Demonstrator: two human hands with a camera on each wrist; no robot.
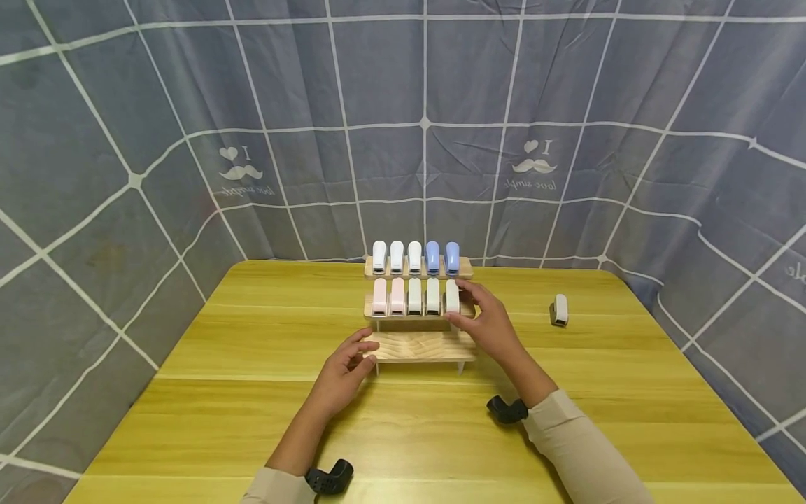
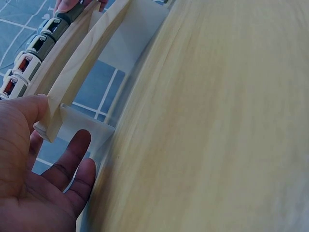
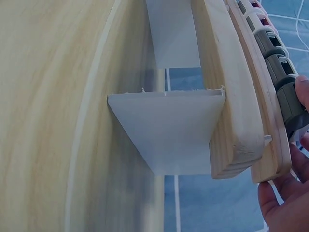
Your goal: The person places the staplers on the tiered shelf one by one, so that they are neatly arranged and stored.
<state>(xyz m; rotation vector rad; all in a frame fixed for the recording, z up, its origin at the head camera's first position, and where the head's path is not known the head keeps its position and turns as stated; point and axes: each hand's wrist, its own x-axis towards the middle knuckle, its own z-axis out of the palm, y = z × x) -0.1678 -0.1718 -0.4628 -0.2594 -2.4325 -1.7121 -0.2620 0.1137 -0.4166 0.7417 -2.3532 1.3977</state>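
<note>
My right hand holds the off-white mini stapler at the right end of the middle shelf. In the right wrist view, a fingertip presses the dark underside of that stapler, and other fingers are at the shelf's end. My left hand grips the left end of the lowest shelf of the tiered wooden stand. The left wrist view has its thumb against the wood, with two fingers spread below. Beside the held stapler stand two pale staplers and two pink ones.
The upper shelf carries three white staplers and two blue ones. Another white stapler stands apart on the wooden table, to the right. A grey checked curtain encloses the table's back and sides.
</note>
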